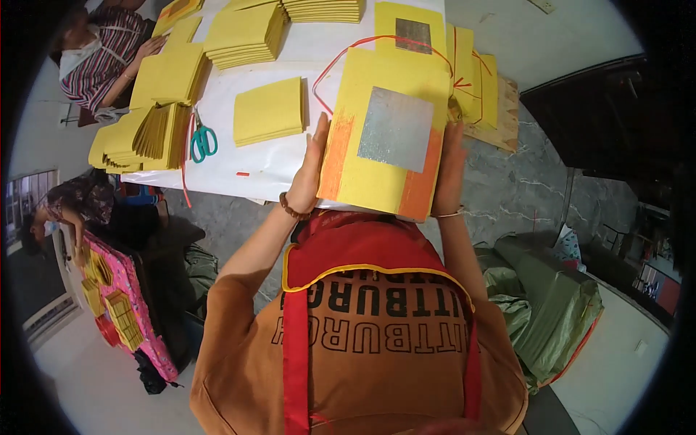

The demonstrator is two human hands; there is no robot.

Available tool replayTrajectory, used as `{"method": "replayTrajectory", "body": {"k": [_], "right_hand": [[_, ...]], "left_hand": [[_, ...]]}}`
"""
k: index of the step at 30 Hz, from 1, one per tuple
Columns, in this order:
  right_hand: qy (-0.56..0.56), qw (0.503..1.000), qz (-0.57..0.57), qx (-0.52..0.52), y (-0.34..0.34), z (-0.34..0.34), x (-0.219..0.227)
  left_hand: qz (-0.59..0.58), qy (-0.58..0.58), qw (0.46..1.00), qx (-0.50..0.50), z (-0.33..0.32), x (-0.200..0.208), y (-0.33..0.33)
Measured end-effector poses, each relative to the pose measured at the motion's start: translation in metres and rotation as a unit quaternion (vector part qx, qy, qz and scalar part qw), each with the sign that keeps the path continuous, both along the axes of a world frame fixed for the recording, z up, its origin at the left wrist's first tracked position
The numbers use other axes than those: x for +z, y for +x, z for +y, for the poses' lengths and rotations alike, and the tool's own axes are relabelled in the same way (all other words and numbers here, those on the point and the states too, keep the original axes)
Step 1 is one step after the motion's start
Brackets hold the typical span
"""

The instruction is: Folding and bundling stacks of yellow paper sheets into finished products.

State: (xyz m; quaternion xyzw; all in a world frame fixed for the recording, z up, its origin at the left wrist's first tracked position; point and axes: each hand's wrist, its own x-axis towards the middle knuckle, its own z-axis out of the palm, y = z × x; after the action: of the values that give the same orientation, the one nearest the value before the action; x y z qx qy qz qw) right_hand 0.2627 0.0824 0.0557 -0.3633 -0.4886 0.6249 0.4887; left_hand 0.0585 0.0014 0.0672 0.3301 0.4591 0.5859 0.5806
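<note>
Between my two hands stands a thick stack of yellow joss paper [384, 130], its top sheet bearing a silver square and orange bands. My left hand [312, 163] presses flat along its left side, and my right hand [450, 170] grips the right side, its fingers partly hidden. A thin red string [335, 59] loops over the white table behind the stack. Just beyond lies another yellow sheet with a silver square [413, 32]. A folded yellow paper stack [268, 112] rests left of my left hand.
Green-handled scissors [204, 141] lie near the table's [239, 163] front left, beside several yellow stacks [170, 76]. String-tied yellow bundles [475, 83] sit on a wooden board [505, 129] at right. One person [109, 61] works at far left; another bends over a pink-covered table [145, 304].
</note>
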Motion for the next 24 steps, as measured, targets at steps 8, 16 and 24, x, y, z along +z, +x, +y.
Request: {"method": "replayTrajectory", "body": {"k": [8,16,24], "right_hand": [[-0.06,0.994,0.072,0.062,-0.001,-0.001,-0.006],[0.125,0.986,-0.078,0.075,0.017,0.011,0.034],[0.318,0.877,-0.324,0.158,0.031,0.005,0.034]], "left_hand": [[0.081,0.031,0.996,0.038,0.0,0.004,0.014],[0.109,0.027,0.991,0.071,-0.011,0.006,-0.013],[0.657,0.284,0.686,-0.133,-0.013,0.063,-0.025]]}}
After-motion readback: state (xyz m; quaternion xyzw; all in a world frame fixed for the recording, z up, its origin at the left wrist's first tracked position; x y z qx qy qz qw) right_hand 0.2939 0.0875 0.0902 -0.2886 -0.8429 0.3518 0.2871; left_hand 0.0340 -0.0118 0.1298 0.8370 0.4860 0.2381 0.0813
